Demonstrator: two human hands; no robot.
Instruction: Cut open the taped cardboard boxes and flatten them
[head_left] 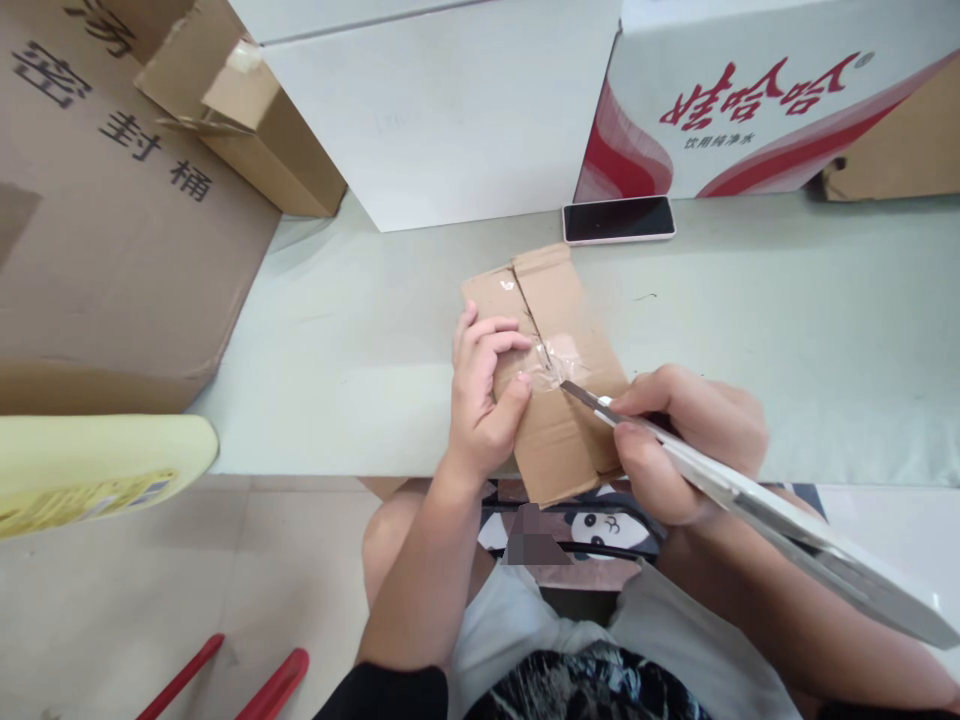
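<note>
A small brown cardboard box [559,310] lies on the pale table [360,330], its flaps joined by clear tape. My left hand [484,385] grips the box's left side, fingers curled over its top and thumb pressed near the tape. My right hand [686,440] is closed round a white utility knife [757,500]. The knife's blade tip rests on the tape at the box's middle seam. The knife's long handle runs out to the lower right.
A large brown carton [112,200] with printed characters stands at left, a white box [442,110] behind, a red-and-white drinks carton [765,100] at back right. A phone [619,219] lies face up behind the small box. A yellow object [97,465] is at lower left.
</note>
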